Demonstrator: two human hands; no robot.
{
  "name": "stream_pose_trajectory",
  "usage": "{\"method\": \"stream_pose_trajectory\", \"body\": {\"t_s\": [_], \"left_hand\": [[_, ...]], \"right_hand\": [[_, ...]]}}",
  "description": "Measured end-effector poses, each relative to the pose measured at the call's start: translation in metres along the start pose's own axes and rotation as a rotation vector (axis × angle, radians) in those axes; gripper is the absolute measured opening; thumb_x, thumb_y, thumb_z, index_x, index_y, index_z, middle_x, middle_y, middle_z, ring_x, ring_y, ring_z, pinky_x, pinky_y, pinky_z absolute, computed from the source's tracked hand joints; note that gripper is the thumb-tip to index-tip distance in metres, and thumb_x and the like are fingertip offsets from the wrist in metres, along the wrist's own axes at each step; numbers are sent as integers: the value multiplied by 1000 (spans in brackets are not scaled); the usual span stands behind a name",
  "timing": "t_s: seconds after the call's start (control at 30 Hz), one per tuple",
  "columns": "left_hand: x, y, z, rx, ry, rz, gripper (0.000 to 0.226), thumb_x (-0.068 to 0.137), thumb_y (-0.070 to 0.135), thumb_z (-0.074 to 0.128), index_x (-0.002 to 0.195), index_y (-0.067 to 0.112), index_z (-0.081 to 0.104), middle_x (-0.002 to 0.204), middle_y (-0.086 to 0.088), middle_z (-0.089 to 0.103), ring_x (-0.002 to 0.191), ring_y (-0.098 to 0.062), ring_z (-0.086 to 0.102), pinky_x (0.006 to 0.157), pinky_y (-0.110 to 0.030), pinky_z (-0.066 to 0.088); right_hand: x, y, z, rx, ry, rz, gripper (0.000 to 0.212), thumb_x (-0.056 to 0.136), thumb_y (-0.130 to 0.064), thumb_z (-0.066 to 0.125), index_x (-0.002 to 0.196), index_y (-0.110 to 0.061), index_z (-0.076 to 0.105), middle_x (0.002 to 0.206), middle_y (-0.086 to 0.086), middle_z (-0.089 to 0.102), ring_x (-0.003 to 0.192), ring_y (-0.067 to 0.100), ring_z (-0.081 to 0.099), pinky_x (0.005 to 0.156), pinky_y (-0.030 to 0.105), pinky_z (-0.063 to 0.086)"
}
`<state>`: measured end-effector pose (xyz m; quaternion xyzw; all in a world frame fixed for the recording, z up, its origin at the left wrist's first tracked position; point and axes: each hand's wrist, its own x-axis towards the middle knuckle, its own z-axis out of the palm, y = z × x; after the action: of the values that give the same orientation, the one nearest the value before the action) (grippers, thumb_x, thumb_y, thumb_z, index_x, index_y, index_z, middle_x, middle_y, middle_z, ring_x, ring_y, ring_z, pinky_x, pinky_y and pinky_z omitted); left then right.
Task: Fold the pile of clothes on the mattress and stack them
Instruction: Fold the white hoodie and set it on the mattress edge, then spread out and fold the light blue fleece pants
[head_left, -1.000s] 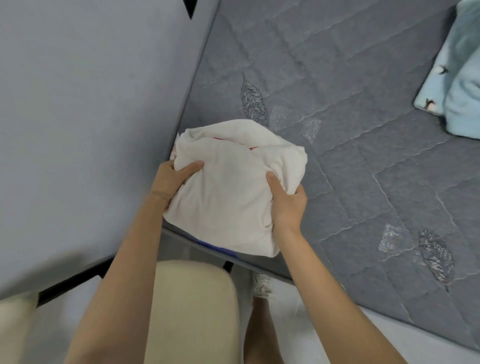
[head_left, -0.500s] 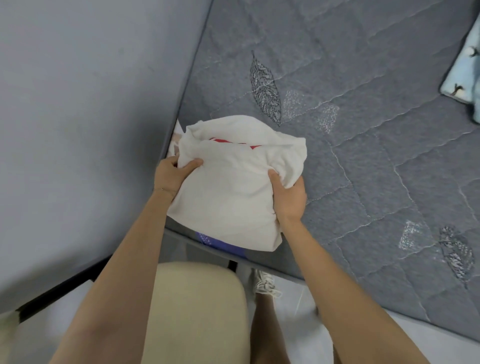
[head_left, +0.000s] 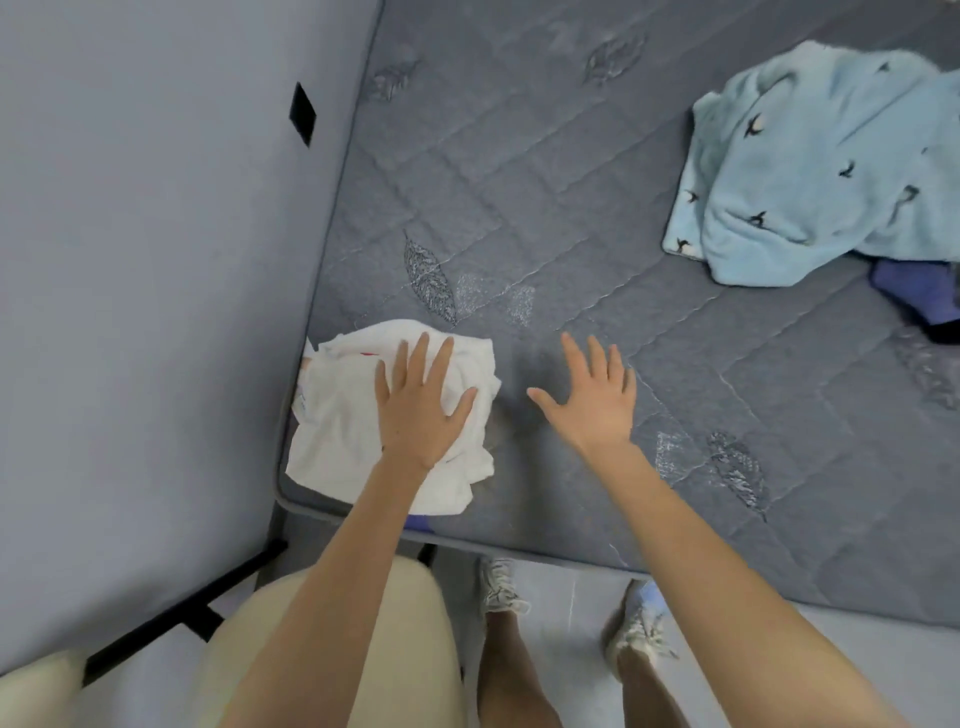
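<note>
Left hand (head_left: 418, 410) presses white garment (head_left: 337, 436); right hand (head_left: 592, 405) beside.

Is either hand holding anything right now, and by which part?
Nothing is held. The left hand lies flat on top of the folded white garment, fingers straight; the right hand is open and empty over the mattress.

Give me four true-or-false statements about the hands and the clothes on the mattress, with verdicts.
1. The left hand lies flat on the white garment. True.
2. The right hand grips the white garment. False: it is open, fingers spread, over bare mattress beside it.
3. The light blue garment is folded and stacked on the white garment. False: it lies crumpled, apart, toward the far right.
4. The white garment sits at the mattress corner next to the wall. True.
</note>
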<state>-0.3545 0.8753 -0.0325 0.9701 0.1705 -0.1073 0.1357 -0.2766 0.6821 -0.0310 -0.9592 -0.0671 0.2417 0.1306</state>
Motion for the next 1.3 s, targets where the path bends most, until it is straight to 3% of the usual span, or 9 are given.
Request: {"method": "stream_pose_trajectory", "body": {"t_s": [0.17, 0.37, 0.5, 0.67, 0.97, 1.3], "left_hand": [[-18, 96, -30, 34, 46, 77, 69, 84, 62, 35, 141, 25, 45, 148, -8, 41, 138, -34, 35, 108, -58, 25], [-55, 218, -51, 27, 121, 155, 70, 84, 63, 36, 143, 27, 41, 152, -9, 33, 141, -34, 28, 111, -58, 17], [-83, 289, -54, 21, 88, 171, 68, 90, 61, 44, 149, 30, 29, 158, -6, 19, 146, -29, 10, 115, -55, 4], [-102, 369, -60, 1, 14, 203, 69, 91, 62, 40, 150, 35, 18, 161, 0, 6, 148, -24, -3, 115, -57, 0], [-83, 473, -65, 13, -71, 346, 70, 91, 65, 35, 151, 37, 12, 161, 0, 2, 147, -23, -6, 116, -57, 1], [-27, 561, -62, 105, -129, 505, 76, 84, 73, 16, 149, 40, -3, 161, 1, -3, 147, -22, -8, 115, -55, -2]], "right_hand": [[-37, 70, -86, -66, 12, -20, 81, 88, -60, 51, 153, -34, 10, 161, 3, 7, 148, 28, -1, 118, 51, 5], [-94, 170, -162, -77, 18, -14, 84, 89, -60, 48, 152, -36, -2, 162, 2, 2, 148, 29, -4, 118, 53, 5], [-128, 237, -204, -91, 20, 15, 83, 90, -61, 46, 152, -37, -4, 162, 2, 0, 148, 30, -5, 118, 54, 4], [-161, 303, -241, -38, 47, 102, 80, 91, -62, 43, 152, -38, -3, 162, 1, 0, 148, 29, -6, 118, 53, 2], [-164, 369, -290, 7, 101, 231, 77, 93, -61, 40, 153, -35, -1, 162, 2, 2, 148, 30, -4, 118, 54, 3], [-142, 428, -336, 99, 229, 391, 82, 90, -62, 45, 153, -35, 1, 162, 4, 4, 148, 28, -2, 118, 53, 5]]}}
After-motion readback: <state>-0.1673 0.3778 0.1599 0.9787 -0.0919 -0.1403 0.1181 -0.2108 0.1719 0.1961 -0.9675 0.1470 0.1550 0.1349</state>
